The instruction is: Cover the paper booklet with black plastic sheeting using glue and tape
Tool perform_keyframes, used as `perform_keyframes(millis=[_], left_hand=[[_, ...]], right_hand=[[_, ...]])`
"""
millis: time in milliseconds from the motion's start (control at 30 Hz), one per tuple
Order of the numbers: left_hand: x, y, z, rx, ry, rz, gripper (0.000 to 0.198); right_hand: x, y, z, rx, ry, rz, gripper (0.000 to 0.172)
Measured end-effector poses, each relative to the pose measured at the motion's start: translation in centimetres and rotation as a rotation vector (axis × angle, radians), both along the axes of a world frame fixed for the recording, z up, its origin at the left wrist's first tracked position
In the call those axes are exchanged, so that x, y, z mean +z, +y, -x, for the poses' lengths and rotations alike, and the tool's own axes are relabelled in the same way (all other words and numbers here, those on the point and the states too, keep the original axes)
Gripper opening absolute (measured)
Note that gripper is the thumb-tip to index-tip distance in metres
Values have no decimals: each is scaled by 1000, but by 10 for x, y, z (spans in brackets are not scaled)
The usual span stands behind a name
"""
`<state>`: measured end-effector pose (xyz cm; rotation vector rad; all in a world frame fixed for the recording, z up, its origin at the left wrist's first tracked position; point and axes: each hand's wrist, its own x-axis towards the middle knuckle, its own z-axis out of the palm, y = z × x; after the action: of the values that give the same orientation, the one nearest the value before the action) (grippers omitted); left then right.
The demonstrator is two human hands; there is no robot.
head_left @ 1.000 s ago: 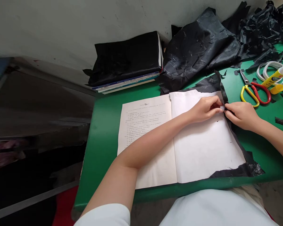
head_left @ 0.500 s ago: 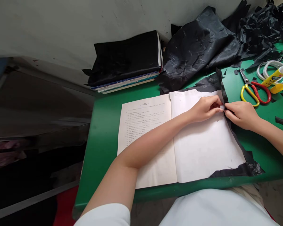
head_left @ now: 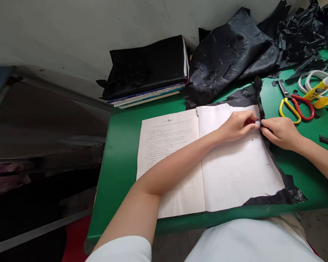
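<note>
An open book lies on the green table, a printed page on the left and a blank white page on the right. Black plastic sheet sticks out past the right page's top, right and lower edges. My left hand is closed at that page's right edge, a small whitish piece showing at its fingertips; what it is I cannot make out. My right hand pinches the black sheet's edge right beside it. The fingertips of both hands nearly meet.
Scissors with yellow and red handles lie at the right, near a yellow glue stick and white tape rolls. Crumpled black plastic and a book stack line the wall. The green table ends at the left.
The black sheet's top right corner has shifted slightly. More of the whitish piece shows between my fingertips. Both hands stay almost in place.
</note>
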<state>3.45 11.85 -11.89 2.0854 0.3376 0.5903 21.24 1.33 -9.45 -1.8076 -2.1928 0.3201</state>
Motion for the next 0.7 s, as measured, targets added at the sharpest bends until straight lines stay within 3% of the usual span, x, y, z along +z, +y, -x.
perform_keyframes(millis=[233, 700], left_hand=[[0, -1, 0, 30, -1, 3, 18], [0, -1, -1, 52, 35, 68, 22]], right_hand=[[0, 0, 0, 11, 1, -10, 24], [0, 0, 0, -4, -14, 11, 25]])
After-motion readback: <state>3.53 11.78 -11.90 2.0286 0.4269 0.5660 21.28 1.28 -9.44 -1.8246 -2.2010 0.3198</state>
